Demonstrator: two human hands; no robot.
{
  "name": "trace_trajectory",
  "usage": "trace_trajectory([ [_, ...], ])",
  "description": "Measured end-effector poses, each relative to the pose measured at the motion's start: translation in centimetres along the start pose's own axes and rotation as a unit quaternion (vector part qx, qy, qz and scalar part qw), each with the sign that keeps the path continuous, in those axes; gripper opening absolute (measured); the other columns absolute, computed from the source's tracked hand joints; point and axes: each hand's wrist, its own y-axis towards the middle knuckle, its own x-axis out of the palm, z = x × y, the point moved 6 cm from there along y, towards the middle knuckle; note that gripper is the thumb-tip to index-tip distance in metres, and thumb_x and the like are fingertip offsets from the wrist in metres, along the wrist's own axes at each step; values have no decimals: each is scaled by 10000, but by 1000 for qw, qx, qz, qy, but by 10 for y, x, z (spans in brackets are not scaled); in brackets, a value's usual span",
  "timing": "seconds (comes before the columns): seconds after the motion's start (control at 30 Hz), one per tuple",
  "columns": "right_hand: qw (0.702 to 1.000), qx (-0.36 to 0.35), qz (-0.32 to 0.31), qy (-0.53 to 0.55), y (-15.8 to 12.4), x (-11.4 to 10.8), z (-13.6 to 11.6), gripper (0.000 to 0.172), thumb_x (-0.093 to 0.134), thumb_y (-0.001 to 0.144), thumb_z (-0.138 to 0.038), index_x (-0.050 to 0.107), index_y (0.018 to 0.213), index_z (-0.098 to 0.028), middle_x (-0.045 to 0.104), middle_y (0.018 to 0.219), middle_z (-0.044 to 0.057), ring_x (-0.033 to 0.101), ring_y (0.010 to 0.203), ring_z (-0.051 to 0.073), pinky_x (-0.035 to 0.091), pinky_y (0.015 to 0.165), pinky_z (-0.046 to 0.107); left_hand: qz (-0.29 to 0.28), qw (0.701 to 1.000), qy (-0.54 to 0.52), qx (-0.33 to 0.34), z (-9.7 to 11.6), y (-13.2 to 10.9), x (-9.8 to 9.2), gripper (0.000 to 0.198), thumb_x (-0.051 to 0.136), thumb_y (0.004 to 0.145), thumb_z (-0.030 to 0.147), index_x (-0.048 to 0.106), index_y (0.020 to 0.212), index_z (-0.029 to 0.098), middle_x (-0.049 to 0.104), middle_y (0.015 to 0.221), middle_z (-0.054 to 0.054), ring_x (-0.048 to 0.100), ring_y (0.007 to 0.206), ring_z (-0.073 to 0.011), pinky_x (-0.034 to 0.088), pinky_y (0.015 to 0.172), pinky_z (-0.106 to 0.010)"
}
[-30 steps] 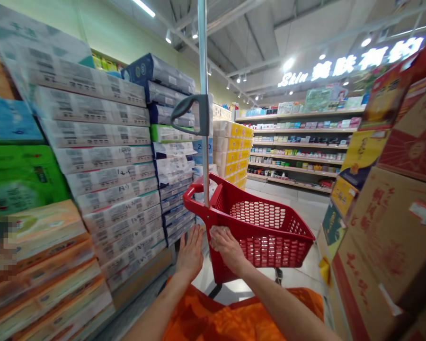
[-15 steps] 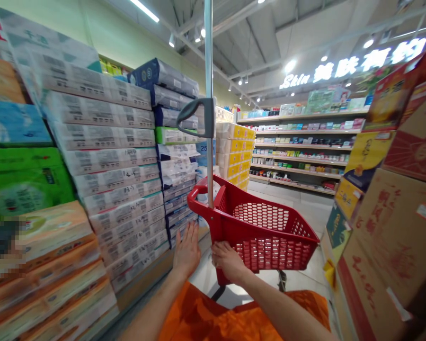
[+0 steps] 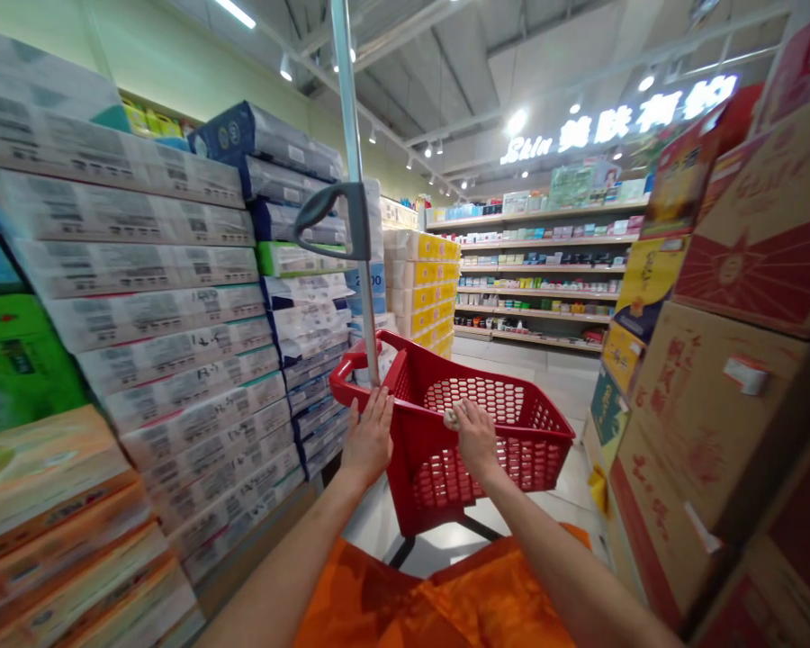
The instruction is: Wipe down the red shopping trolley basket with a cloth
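Observation:
A red shopping cart (image 3: 418, 468) with perforated sides stands in front of me, and a metal pole (image 3: 359, 135) with a grey loop handle (image 3: 330, 220) rises from its near left end. My left hand (image 3: 369, 438) lies against the cart's left end below the pole, fingers extended and holding nothing. Over the cart's near rim is my right hand (image 3: 473, 434), its fingers curled around something small and pale that I cannot make out. The basket part that shows has nothing clearly visible in it.
Tall stacks of wrapped paper packs (image 3: 175, 270) line the left side. Cardboard boxes (image 3: 708, 405) are piled at the right. Shelves of small goods (image 3: 540, 261) cross the back, beyond the pale floor (image 3: 546, 360).
Both hands have risen to the cart's rim, the right one also moving to the right. The view has turned slightly, so the cart and shelves appear further left.

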Motion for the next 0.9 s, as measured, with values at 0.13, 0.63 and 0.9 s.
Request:
trace_trajectory([
  [0.13,999,-44,-10,23,4,0,-25,369,414,801,-90,557,1129,-179,498,1240,92,408,1135,232,294,950,385,-54,999,1,4,12,9,11,583,363,705,161,361,1284,86,324,1385,-96,216,1303,-223,149,1059,-487],
  [0.63,997,-17,-79,13,-1,-7,27,322,418,823,-142,568,1098,-213,517,1223,63,446,1102,199,318,920,337,-78,997,-1,12,39,16,20,603,382,673,166,388,1271,91,367,1362,-95,248,1289,-235,122,1058,-498],
  [0.9,969,213,-88,-93,-32,-53,180,327,353,811,-94,606,1014,-134,563,1122,127,483,1054,226,343,880,357,-94,996,2,2,41,11,24,638,370,666,166,339,1300,95,304,1395,-78,211,1304,-226,111,1054,-503],
])
